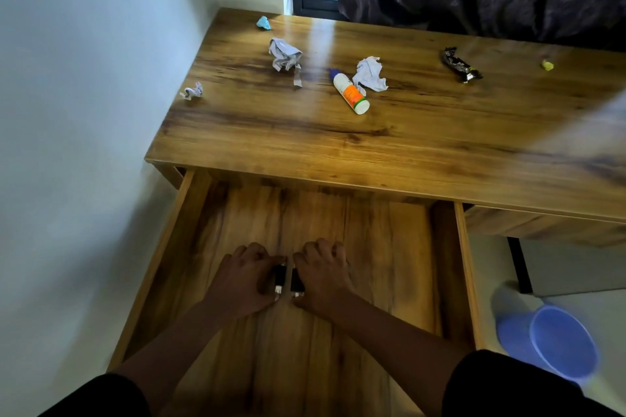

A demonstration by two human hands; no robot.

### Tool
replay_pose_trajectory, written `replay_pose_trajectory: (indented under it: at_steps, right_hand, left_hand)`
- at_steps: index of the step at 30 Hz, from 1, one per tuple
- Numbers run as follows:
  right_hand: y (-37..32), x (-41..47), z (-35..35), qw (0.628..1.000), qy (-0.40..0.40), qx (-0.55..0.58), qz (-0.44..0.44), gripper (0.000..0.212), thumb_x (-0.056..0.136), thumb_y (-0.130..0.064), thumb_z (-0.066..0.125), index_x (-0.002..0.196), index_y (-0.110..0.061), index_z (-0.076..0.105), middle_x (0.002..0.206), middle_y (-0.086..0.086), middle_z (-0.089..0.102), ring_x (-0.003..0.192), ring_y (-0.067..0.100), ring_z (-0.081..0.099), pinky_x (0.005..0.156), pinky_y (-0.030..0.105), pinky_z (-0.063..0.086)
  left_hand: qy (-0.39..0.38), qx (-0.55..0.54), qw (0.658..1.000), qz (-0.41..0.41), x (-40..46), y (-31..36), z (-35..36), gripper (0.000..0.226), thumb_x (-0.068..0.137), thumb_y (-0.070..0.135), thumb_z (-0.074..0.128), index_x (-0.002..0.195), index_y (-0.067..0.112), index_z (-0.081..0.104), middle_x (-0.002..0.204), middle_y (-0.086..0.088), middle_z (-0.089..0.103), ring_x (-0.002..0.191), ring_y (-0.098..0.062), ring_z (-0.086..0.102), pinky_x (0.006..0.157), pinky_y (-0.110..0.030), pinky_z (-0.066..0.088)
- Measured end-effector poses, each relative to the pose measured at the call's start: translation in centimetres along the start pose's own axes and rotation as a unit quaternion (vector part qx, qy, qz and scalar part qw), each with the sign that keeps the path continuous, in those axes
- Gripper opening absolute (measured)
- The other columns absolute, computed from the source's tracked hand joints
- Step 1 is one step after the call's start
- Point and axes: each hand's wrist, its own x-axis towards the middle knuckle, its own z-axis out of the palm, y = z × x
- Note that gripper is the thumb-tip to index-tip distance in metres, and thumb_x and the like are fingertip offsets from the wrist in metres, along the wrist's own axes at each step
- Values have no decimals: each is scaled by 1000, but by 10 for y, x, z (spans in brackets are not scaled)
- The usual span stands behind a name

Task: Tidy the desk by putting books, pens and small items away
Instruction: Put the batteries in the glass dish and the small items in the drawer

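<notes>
Holding small black items: left hand point(247, 281) grips one point(279, 278), right hand point(321, 276) another point(296, 282), low inside open drawer point(469, 267), apparently for stowing.

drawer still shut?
No: the drawer is pulled out, and both hands, left hand and right hand, each hold a small black item inside.

Bare forearms — the left hand point(249, 276) and right hand point(321, 272) apparently ringless — short black sleeves point(508, 386).
</notes>
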Motion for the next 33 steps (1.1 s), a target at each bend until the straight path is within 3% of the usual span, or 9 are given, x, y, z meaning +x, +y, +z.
replay_pose_trajectory:
  at_steps: [6, 9, 12, 17, 19, 23, 26, 29, 33]
  right_hand:
    - [11, -2, -6, 998, 32, 48, 7, 82, 74, -68, 70, 137, -20, 52, 131, 5, 57, 124, 30, 46, 102, 51, 38]
    - [24, 5, -22, 992, 86, 92, 10, 62, 89, -60, 59, 138, -22, 53, 132, 2, 57, 124, 25, 49, 102, 42, 42]
    - [42, 22, -45, 978, 161, 126, 30, 36, 97, -53, 48, 116, -26, 62, 112, -4, 61, 104, 18, 56, 84, 33, 50]
    - [93, 57, -88, 949, 277, 137, 67, 21, 94, -35, 59, 106, -20, 67, 100, 2, 66, 92, 23, 61, 72, 35, 50]
    - [114, 71, -106, 942, 282, 155, 99, 23, 95, -35, 59, 112, -21, 67, 107, 2, 68, 98, 24, 62, 75, 36, 52]
    - [151, 105, -138, 933, 273, 178, 154, 28, 96, -33, 61, 120, -19, 65, 117, 3, 65, 106, 22, 60, 81, 36, 54]
    - [174, 134, -153, 927, 274, 174, 188, 36, 94, -35, 64, 124, -16, 63, 121, 6, 64, 110, 24, 60, 83, 38, 54]
    - [193, 163, -159, 915, 269, 196, 227, 34, 95, -38, 62, 119, -15, 66, 117, 7, 64, 105, 26, 61, 81, 37, 51]
    - [202, 195, -163, 918, 241, 198, 244, 39, 96, -44, 60, 122, -16, 66, 118, 7, 65, 106, 24, 61, 79, 35, 50]
  left_hand:
    - [42, -35, 998, 26, 2, 3, -5, 70, 72, 64, 66, 136, 38, 57, 115, 15, 57, 100, -13, 56, 78, -31, 52]
    - [152, -71, 986, 18, 14, 13, -17, 40, 81, 54, 64, 113, 31, 66, 104, 15, 61, 89, -6, 56, 72, -22, 47]
    - [233, -79, 969, 22, 42, 37, -46, 30, 89, 52, 55, 103, 29, 69, 100, 13, 66, 86, -7, 59, 70, -28, 50]
    - [313, -116, 941, 59, 109, 69, -102, 26, 87, 40, 68, 109, 26, 68, 109, 6, 64, 99, -16, 59, 79, -35, 50]
    - [296, -81, 950, 54, 138, 77, -124, 44, 82, 46, 71, 122, 27, 65, 123, 3, 62, 114, -21, 57, 91, -39, 49]
    - [111, 5, 994, -13, 188, 83, -157, 103, 70, 79, 64, 155, 29, 33, 165, -1, 28, 152, -26, 25, 119, -51, 27]
    - [22, 78, 997, -19, 208, 82, -167, 120, 55, 93, 62, 154, 32, 33, 164, -3, 29, 148, -30, 32, 111, -54, 38]
    - [3, 90, 996, -23, 217, 86, -168, 120, 44, 93, 69, 146, 33, 44, 152, -1, 42, 135, -29, 44, 97, -48, 49]
    - [3, 58, 998, -26, 222, 85, -162, 120, 45, 88, 75, 145, 31, 44, 150, -1, 41, 139, -30, 39, 103, -56, 48]
